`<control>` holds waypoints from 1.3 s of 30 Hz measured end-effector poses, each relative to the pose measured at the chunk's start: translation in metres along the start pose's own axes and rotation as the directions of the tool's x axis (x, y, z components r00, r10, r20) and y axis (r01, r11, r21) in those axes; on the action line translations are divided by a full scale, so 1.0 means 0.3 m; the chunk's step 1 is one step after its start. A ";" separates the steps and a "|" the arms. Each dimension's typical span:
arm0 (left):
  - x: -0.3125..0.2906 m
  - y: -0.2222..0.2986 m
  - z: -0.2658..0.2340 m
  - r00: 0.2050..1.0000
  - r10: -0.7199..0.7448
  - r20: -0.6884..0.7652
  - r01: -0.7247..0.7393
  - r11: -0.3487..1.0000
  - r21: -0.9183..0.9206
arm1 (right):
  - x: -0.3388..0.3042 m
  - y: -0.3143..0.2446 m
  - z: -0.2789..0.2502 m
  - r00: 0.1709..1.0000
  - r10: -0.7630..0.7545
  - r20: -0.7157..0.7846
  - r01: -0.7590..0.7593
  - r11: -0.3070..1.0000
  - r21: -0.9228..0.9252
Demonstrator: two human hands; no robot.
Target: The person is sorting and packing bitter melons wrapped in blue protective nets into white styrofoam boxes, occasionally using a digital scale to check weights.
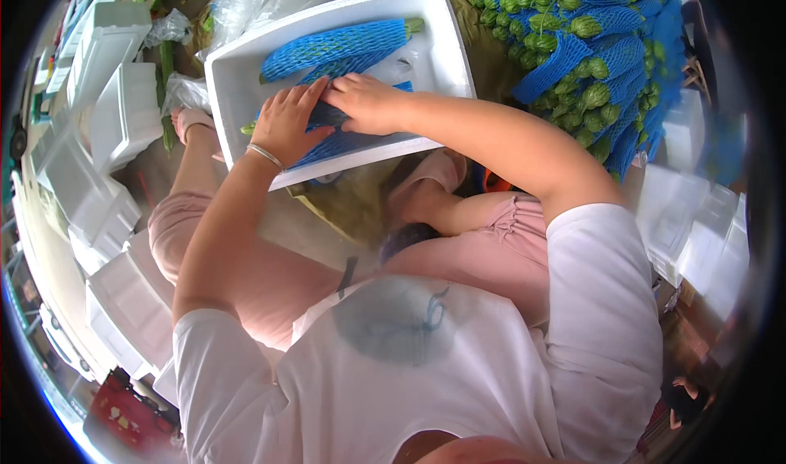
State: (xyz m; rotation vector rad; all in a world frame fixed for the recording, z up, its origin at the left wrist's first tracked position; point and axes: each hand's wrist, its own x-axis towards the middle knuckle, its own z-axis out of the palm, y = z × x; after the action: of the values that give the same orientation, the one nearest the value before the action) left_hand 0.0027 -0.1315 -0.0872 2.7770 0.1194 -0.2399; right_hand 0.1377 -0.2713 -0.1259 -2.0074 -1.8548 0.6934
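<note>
A white foam box point(233, 87) lies in front of me, with several long green vegetables in blue mesh sleeves point(340, 48) inside. Their exact kind is hard to tell under the netting. My left hand point(288, 125), with a bracelet at the wrist, rests over the sleeved vegetables in the near half of the box, fingers stretched and thumb apart. Coming in from the right, my right hand point(370, 106) lies on the same pieces, its fingertips meeting those of the left. Both hands look open, pressed on the netting. My hands partly cover the vegetables beneath.
A large heap of blue-sleeved green vegetables point(585, 50) rises right of the box. White foam boxes point(127, 116) stand along the left, and more white boxes point(688, 218) at the right. Clear plastic bags point(254, 9) lie behind the box. My bent legs flank its near side.
</note>
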 end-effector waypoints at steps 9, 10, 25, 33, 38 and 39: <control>-0.001 -0.092 0.107 0.998 -0.053 -0.028 0.055 0.996 0.071 | -0.528 0.047 -0.538 0.934 0.253 -0.252 -0.097 0.859 0.503; -0.008 -0.131 0.120 1.000 -0.003 -0.027 0.005 0.997 0.072 | -0.666 0.033 -0.565 0.851 0.351 -0.391 -0.073 0.816 0.573; 0.062 -0.024 0.084 0.993 -0.082 0.086 0.043 0.922 0.385 | -1.612 -0.026 0.618 -0.541 0.680 0.494 -0.109 -0.640 0.761; -0.045 0.002 0.075 1.000 -0.016 -0.026 0.021 0.977 0.214 | -1.542 -0.144 0.603 -0.718 0.696 -0.011 0.108 0.127 0.986; -0.047 0.068 0.009 0.998 -0.041 -0.055 0.046 0.994 0.102 | -1.375 -0.273 0.159 -0.149 0.879 -0.452 -0.236 0.413 0.880; -0.053 0.057 0.012 0.998 -0.031 -0.050 0.036 0.995 0.092 | -1.335 -0.217 0.069 0.053 0.879 -0.474 -0.265 0.470 0.842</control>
State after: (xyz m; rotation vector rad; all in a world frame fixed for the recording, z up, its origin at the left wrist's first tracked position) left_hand -0.0117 -0.1495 -0.0817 2.8757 0.1713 -0.1909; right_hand 0.0563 -0.6629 -0.0546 -1.9676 0.0555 0.0893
